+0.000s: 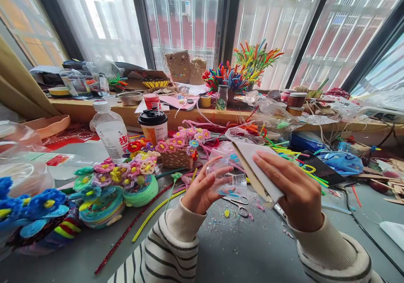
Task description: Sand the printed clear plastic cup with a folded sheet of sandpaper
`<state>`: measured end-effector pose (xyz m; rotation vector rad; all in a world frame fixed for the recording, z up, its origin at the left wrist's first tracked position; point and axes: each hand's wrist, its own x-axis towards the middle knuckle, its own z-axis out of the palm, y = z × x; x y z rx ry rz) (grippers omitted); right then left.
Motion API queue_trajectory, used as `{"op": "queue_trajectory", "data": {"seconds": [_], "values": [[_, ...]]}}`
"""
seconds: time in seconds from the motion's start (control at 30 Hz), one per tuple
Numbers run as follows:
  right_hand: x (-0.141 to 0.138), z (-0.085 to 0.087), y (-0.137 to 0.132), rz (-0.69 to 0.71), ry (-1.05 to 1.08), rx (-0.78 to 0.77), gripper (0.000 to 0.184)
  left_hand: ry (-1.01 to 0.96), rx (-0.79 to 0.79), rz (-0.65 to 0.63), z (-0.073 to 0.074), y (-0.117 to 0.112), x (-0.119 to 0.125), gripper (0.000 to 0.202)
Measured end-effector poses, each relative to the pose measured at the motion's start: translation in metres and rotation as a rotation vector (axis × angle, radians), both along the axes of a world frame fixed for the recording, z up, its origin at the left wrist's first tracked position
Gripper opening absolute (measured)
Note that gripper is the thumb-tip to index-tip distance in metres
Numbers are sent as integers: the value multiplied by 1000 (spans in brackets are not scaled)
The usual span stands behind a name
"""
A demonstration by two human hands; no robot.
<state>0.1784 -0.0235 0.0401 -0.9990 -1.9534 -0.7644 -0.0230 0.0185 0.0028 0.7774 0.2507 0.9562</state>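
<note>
My right hand grips a folded piece of card, white on its outer face with a brown inner edge. The fingers lie flat along the white side; the thumb is hidden behind the card. My left hand is raised just left of it, fingers curved and spread apart. Beside those fingers is a clear plastic packet with a barcode and blue print; I cannot tell whether they touch it. Small scissors lie below, among glitter crumbs and a yellow bit.
Pipe-cleaner flower pots crowd the left, with a water bottle and lidded cup behind. A flower basket stands mid-table. Loose pipe cleaners, a black cable and a blue packet lie around. A cluttered sill runs behind.
</note>
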Motion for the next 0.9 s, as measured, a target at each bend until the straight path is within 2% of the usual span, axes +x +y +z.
{"op": "queue_trajectory", "data": {"seconds": [0.07,0.23,0.33,0.5,0.77,0.9], "values": [[-4,0,0,27,-55,-3,44,21,8,10,0,-1,0,42],[9,-10,11,-107,-7,-43,44,72,86,110,4,-4,4,49],[17,-11,13,-81,37,-44,51,103,100,207,3,-3,7,57],[13,-8,9,-14,32,-52,55,124,137,289,2,-1,9,62],[9,-10,9,26,35,-30,49,126,238,363,-8,7,12,74],[8,-12,10,40,37,-30,50,208,183,369,-3,4,9,71]]}}
